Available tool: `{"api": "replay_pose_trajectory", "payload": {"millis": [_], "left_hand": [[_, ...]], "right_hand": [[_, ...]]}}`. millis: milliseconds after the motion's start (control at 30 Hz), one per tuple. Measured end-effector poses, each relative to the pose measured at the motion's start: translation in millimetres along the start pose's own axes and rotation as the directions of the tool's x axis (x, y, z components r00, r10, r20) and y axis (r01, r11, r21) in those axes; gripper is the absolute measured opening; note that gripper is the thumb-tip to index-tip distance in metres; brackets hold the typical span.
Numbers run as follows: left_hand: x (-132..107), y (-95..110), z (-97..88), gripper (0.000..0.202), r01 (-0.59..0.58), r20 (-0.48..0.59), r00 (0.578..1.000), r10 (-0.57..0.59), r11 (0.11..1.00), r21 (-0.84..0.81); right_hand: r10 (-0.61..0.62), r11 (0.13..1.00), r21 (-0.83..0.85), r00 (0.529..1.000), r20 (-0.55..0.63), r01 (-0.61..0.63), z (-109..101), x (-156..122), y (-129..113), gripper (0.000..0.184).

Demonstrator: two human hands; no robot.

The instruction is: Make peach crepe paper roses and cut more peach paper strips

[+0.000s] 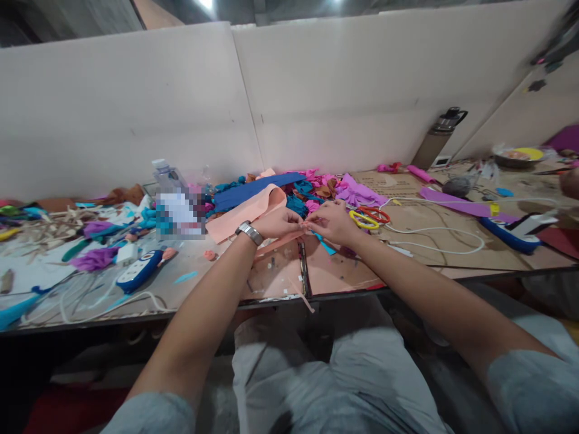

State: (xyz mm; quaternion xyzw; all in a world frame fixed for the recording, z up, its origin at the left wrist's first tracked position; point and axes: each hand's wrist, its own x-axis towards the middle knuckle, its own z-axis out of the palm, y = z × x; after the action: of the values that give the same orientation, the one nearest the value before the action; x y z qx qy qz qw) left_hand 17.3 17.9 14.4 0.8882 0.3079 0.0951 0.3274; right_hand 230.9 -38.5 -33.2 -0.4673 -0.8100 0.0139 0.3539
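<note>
My left hand (281, 223), with a metal watch on the wrist, pinches a narrow strip of peach crepe paper (286, 242). Fingertip to fingertip with it, my right hand (335, 222) is closed on the same strip, at a small bunched part between the hands. The strip trails to the left under my left wrist. Just behind my left hand lies a larger folded sheet of peach crepe paper (239, 215). Yellow-handled scissors (364, 220) and a red-handled pair (376, 213) rest right of my right hand.
Crepe paper scraps (316, 181) in several colours are heaped at the back. A clear bottle (169, 178) stands left of them. Blue-and-white power strips (141, 271) with white cables lie on both sides. A thermos (436, 141) leans near the wall. Another person's hand (570, 181) shows at far right.
</note>
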Motion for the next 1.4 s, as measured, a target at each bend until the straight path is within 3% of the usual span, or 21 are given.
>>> {"api": "replay_pose_trajectory", "payload": {"millis": [167,367,500,700,933,1067,1200,1400], "left_hand": [[-1,-1,1.0,0.040,0.014,0.015,1.000,-0.013,0.996,-0.092],[-3,3,-0.8,0.030,0.078,0.128,0.991,-0.034,0.931,-0.357],[-2,-1,1.1,0.023,0.117,0.104,0.992,-0.078,0.879,-0.461],[2,-6,5.6,0.029,0.088,0.039,0.996,-0.079,0.892,-0.443],[3,-2,4.0,0.027,0.034,-0.030,0.999,-0.045,0.954,-0.297],[0,3,3.7,0.028,-0.013,-0.031,0.999,0.011,0.999,-0.040],[-1,8,7.7,0.030,-0.086,-0.091,0.989,0.113,0.962,0.258],[2,8,14.8,0.029,-0.119,-0.170,0.964,0.207,0.899,0.422]], "right_hand": [[-0.019,1.000,-0.001,1.000,0.003,0.019,-2,0,-2,0.014],[-0.090,0.995,-0.038,0.995,-0.032,0.089,-1,-1,-4,0.012],[-0.125,0.990,-0.063,0.992,-0.034,0.123,-2,-2,-4,0.015],[-0.131,0.990,-0.062,0.991,-0.042,0.128,-2,-2,-3,0.013],[-0.067,0.998,-0.014,0.996,-0.050,0.067,2,-1,-1,0.010],[-0.043,0.998,0.049,0.998,-0.052,0.046,4,0,1,0.008],[-0.036,0.996,0.083,0.998,-0.050,0.040,6,2,5,0.010],[-0.017,0.992,0.122,0.999,-0.039,0.021,11,4,14,0.010]]}}
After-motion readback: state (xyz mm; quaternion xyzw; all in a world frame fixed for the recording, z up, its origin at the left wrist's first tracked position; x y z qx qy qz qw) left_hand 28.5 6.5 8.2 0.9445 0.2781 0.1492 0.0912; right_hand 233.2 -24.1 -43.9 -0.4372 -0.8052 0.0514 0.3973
